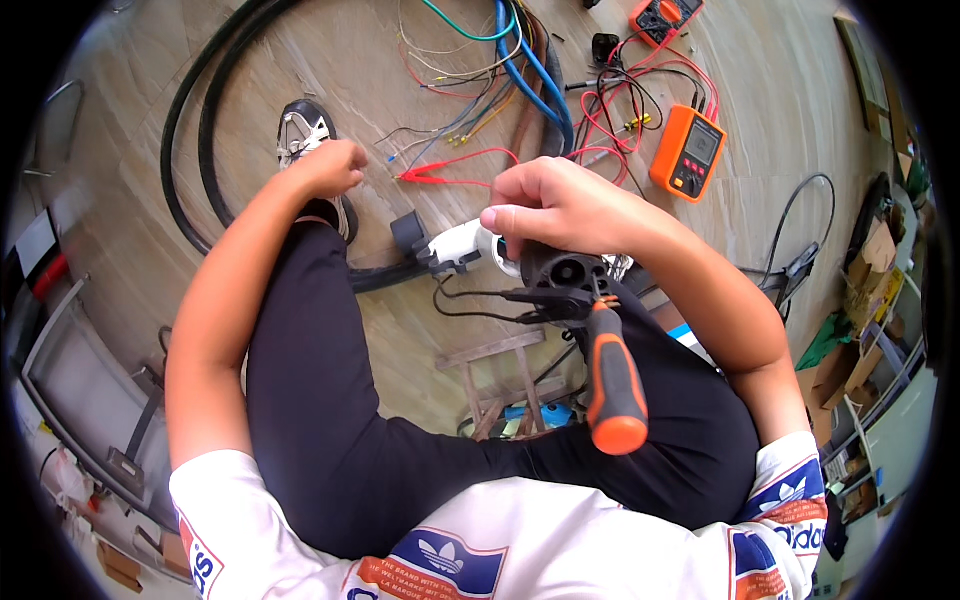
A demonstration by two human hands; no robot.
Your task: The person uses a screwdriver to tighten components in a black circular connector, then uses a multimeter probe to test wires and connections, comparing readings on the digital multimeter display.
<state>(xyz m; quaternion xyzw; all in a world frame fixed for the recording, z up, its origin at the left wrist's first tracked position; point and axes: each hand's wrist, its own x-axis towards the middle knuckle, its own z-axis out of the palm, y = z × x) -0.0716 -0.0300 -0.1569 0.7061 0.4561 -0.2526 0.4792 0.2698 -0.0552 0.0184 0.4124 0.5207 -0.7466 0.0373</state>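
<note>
My left hand (334, 167) hangs above my shoe with its fingers curled; anything inside them is too hidden to make out. A red clip lead (425, 172) lies just right of it. My right hand (555, 205) is curled over a white-and-black connector housing (458, 243), its thumb and fingers at the upper part, some hidden. Below that hand is a black round socket end (568, 271), with an orange-and-black screwdriver (617, 380) standing at it, handle toward me. A thin black cable (480, 313) loops beneath the housing.
Two orange meters (685, 153) with red and black leads lie at upper right. Loose coloured wires and blue cables (530, 75) are at the top. Thick black hoses (178, 130) curve at left. A small wooden stool (475, 355) is between my legs; cardboard and clutter line the right edge.
</note>
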